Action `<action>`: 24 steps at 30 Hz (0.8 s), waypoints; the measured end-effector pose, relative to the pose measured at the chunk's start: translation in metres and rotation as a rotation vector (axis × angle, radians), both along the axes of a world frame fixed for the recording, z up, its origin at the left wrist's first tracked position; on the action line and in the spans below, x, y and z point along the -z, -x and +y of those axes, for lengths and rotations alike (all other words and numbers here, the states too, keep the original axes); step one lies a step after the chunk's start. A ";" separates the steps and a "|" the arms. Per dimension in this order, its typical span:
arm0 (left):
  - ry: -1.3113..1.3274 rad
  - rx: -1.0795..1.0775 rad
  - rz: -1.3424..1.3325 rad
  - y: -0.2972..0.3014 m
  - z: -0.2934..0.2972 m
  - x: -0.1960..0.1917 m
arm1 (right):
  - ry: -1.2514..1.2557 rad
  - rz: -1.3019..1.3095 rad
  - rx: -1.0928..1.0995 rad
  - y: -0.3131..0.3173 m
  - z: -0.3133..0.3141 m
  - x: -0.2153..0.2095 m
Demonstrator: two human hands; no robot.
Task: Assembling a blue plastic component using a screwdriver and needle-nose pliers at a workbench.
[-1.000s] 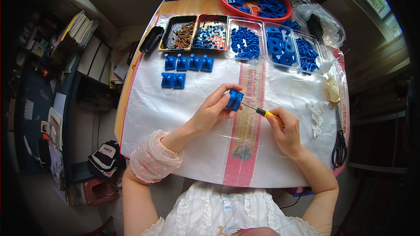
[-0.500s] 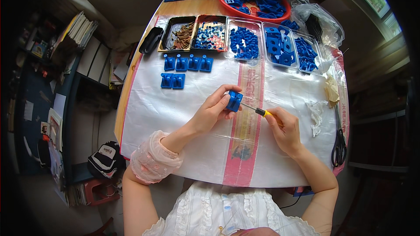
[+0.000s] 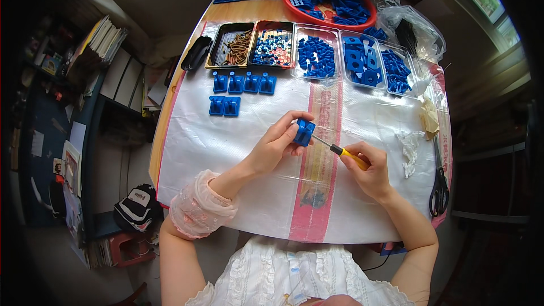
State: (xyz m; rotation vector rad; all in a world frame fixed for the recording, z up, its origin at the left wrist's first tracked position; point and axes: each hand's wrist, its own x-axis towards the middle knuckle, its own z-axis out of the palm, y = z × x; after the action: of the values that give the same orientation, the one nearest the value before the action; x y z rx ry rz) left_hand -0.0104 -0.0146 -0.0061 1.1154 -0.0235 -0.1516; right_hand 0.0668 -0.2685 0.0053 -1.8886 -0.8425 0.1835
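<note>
Over the middle of the table, my left hand is closed round a square blue plastic part. My right hand grips the yellow-and-black handle of a screwdriver. The shaft points left and up, and its tip meets the right side of the blue part; the fit at the tip is too small to make out. Several blue assembled pieces, square bases with an upright knob, stand in a row farther back on the left. Two more such pieces sit in front of them.
Along the back stand a tray of brass-coloured screws, a tray of small nuts and blue bits and clear boxes of blue parts. Behind them is a red basin. Black scissors and crumpled paper lie at the right.
My right hand's grip on the screwdriver has shifted, and more of the yellow handle shows now. The blue part in my left hand is turned slightly.
</note>
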 end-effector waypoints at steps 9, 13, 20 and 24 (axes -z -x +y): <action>-0.042 -0.010 -0.004 0.000 -0.001 0.000 | -0.049 -0.070 0.032 -0.001 0.002 -0.001; 0.003 -0.018 0.022 0.000 -0.004 0.000 | -0.001 -0.345 0.046 0.002 0.001 -0.002; 0.148 0.031 0.066 -0.001 0.001 0.002 | 0.147 -0.519 0.083 0.004 0.004 -0.012; 0.145 0.024 0.063 -0.001 0.001 0.004 | 0.190 -0.507 0.050 0.000 0.001 -0.006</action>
State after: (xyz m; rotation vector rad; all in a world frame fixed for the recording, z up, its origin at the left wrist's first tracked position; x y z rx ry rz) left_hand -0.0095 -0.0132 -0.0102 0.9650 0.0080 -0.2032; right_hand 0.0671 -0.2671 0.0116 -2.1718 -1.1438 -0.2686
